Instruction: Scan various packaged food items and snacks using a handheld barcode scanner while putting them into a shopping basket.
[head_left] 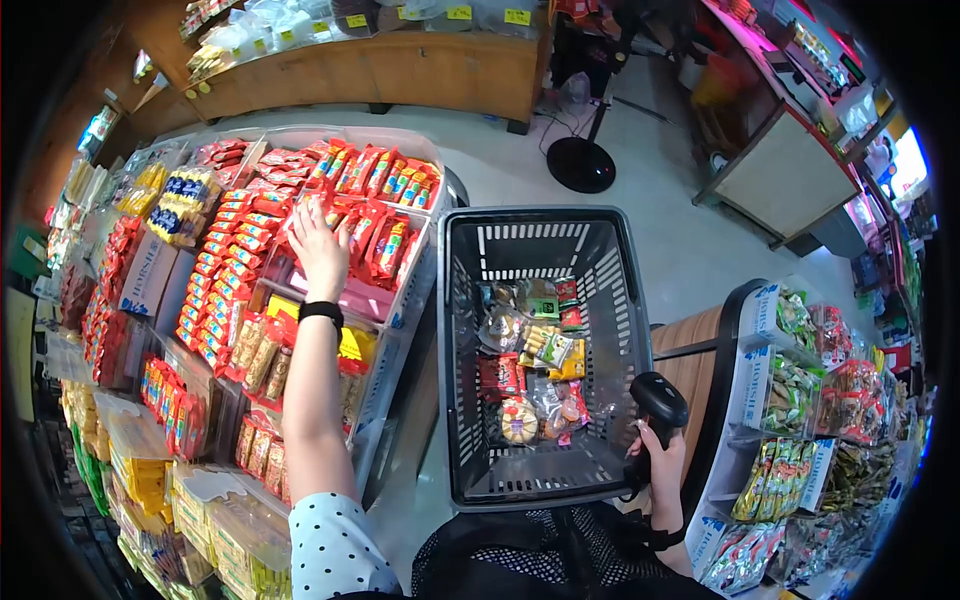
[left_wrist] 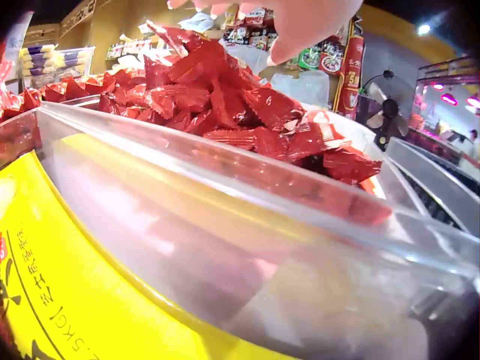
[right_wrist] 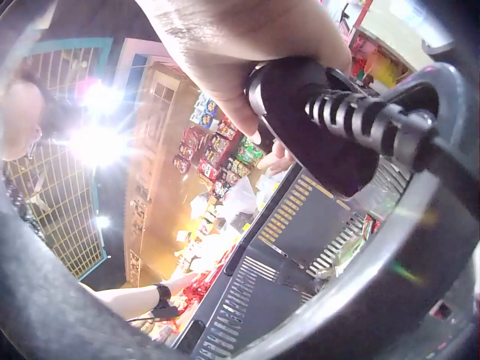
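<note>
My left hand (head_left: 322, 250) reaches over a bin of red snack packets (head_left: 385, 245), its fingers spread. In the left wrist view, the fingers (left_wrist: 315, 22) show at the top edge, just over the heaped red packets (left_wrist: 217, 94); nothing shows in their grasp. My right hand (head_left: 662, 462) grips the handle of a black corded barcode scanner (head_left: 658, 398) beside a grey shopping basket (head_left: 545, 490). The scanner's ribbed cord end (right_wrist: 367, 124) shows below that hand (right_wrist: 240, 45) in the right wrist view. Several small wrapped snacks (head_left: 548, 348) lie in the basket.
Clear plastic dividers (left_wrist: 225, 161) separate the bins of the left display. A yellow label (left_wrist: 82, 277) stands at the front bin. On the right is a shelf of bagged snacks (head_left: 780, 480). Ahead are a wooden counter (head_left: 400, 75) and a black round stand base (head_left: 581, 165).
</note>
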